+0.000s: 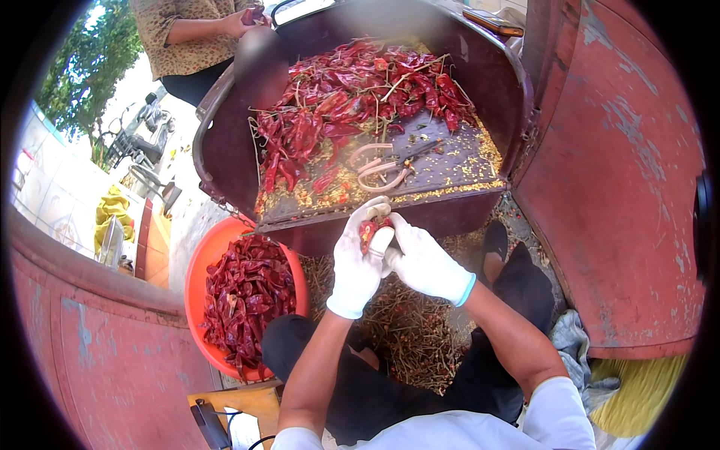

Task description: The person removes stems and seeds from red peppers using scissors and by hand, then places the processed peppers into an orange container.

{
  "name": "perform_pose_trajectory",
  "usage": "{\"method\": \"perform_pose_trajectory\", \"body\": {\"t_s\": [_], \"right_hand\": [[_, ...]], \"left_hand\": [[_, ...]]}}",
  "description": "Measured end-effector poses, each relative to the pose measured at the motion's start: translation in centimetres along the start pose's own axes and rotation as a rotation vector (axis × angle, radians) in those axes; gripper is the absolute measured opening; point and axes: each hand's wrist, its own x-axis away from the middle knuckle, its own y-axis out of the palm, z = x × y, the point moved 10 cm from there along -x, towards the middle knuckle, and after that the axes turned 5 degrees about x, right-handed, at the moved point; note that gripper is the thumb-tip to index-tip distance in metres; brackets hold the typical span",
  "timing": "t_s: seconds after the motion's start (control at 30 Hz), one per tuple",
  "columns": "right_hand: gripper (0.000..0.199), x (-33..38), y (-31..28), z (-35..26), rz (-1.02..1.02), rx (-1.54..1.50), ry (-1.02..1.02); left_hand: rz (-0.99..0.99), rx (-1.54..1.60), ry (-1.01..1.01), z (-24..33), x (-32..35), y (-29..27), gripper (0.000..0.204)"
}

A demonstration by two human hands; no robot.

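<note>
My left hand (355,255), in a white glove with a light blue cuff, is closed on a dried red chili pepper (370,232). My gloved right hand (424,259) meets it, its fingers pressed together against the left fingers; whether they pinch part of the pepper is hidden. Both hands are just in front of the near edge of a dark maroon cart bed (450,214). A heap of dried red chilies (352,90) with stems lies in the bed. Nearer to me, scissors (386,169) with pale pink handles rest among scattered yellow seeds.
An orange basin (196,292) of dried chilies stands at my left. Stems and seeds (412,337) litter the ground between my legs. Red metal doors (622,172) flank both sides. Across the cart, another person (187,37) holds something dark. A phone (493,22) lies on the far rim.
</note>
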Motion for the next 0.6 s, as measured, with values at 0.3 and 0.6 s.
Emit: {"method": "perform_pose_trajectory", "body": {"t_s": [0.3,0.6], "right_hand": [[0.036,0.0,-4.2,-0.1,0.291,-0.122,-0.027],[0.020,0.4,-3.9,0.7,0.261,-0.070,0.035]], "left_hand": [[-0.083,-0.537,0.042,0.9,0.4,-0.2,0.049],[-0.201,-0.528,0.008,0.2,0.2,0.8,0.065]]}}
